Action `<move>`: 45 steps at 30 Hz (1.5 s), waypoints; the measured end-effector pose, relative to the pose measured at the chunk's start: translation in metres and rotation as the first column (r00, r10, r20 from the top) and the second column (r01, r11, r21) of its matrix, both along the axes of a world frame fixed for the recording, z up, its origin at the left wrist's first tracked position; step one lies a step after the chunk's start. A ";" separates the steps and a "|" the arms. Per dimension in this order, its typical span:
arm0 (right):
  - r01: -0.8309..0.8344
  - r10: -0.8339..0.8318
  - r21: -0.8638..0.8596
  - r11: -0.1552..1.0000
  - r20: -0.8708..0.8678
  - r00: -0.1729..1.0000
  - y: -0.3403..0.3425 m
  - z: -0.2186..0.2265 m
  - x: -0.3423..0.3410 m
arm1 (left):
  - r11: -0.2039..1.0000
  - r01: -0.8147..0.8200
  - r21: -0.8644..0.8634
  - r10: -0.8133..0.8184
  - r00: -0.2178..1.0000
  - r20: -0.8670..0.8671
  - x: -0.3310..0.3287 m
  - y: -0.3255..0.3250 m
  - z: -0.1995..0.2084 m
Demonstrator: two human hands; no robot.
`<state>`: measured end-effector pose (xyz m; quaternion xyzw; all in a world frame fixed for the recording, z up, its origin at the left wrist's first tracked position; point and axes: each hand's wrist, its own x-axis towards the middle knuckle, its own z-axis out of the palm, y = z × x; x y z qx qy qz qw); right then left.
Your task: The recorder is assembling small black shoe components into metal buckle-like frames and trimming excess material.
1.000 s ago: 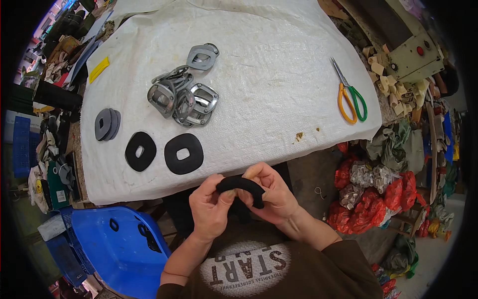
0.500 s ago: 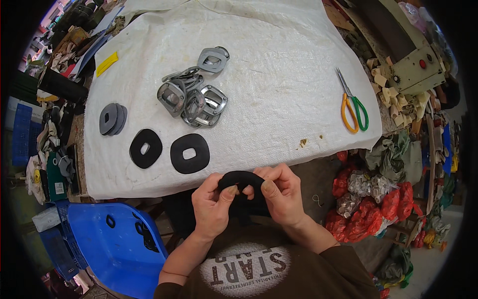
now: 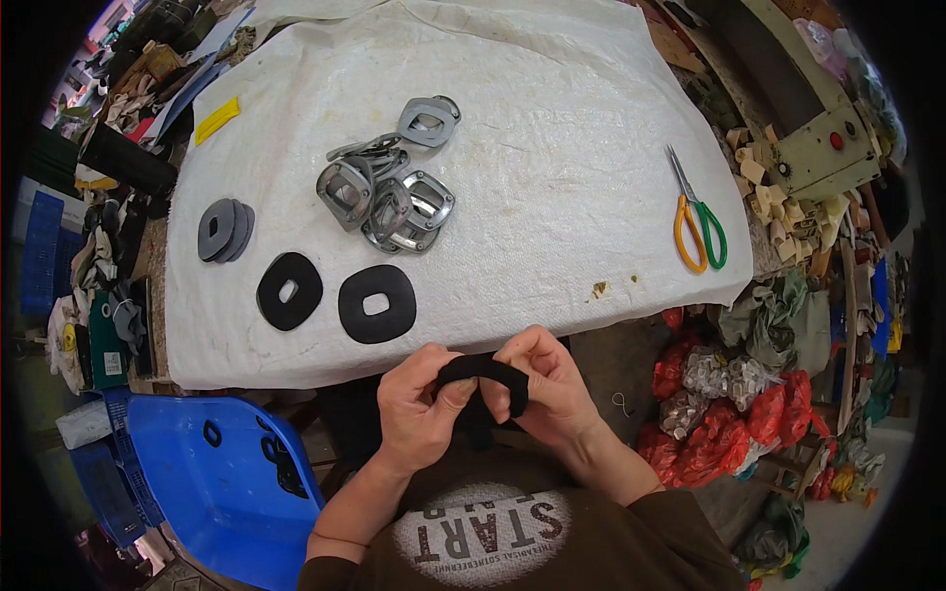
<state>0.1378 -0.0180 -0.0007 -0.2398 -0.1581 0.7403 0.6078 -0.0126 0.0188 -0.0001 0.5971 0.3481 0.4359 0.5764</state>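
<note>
Both hands meet just off the near edge of the white-covered table, gripping a black fabric-like pad [image 3: 483, 367] bent into an arch. My left hand [image 3: 414, 406] pinches its left end between thumb and fingers. At the other end, my right hand [image 3: 554, 386] has its fingers closed around the pad's right side. Two flat black pads [image 3: 377, 304] with oblong holes lie side by side on the table, left of my hands. Farther left sits a small stack of grey pads [image 3: 225, 230]. A heap of shiny metal frames [image 3: 394, 202] rests beyond them, with grey pieces among it.
Scissors [image 3: 699, 222] with orange and green handles lie at the table's right. A yellow strip [image 3: 217, 120] is at the far left. Below left stands a blue tub [image 3: 212, 502] with black scraps inside. Red plastic bags [image 3: 714, 433] are piled at the right, near a machine [image 3: 833, 148].
The right end of the black pad has swung downward, and the arch is more bent. My right hand has shifted its grip along it. The view has moved slightly.
</note>
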 end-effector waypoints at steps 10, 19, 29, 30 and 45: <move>0.045 -0.105 0.198 0.979 0.305 0.947 0.004 -0.001 0.004 | 0.999 -0.035 -0.027 0.032 0.994 -0.104 -0.008 0.004 -0.003; 0.121 -0.120 0.011 0.993 0.202 0.972 -0.002 0.005 -0.007 | 0.986 -0.086 0.144 0.111 0.978 -0.176 -0.004 0.002 0.007; -0.061 0.059 -0.073 0.995 -0.037 0.998 0.002 0.000 -0.003 | 0.962 -0.027 0.270 0.082 0.978 -0.193 -0.003 0.005 0.010; -0.065 0.063 -0.053 0.996 -0.029 0.998 0.004 0.002 -0.002 | 0.962 -0.026 0.270 0.081 0.978 -0.193 -0.004 0.006 0.010; -0.111 0.112 -0.062 0.992 0.008 0.994 -0.001 -0.002 0.001 | 0.858 -0.040 0.511 0.167 0.964 -0.205 0.000 0.005 0.002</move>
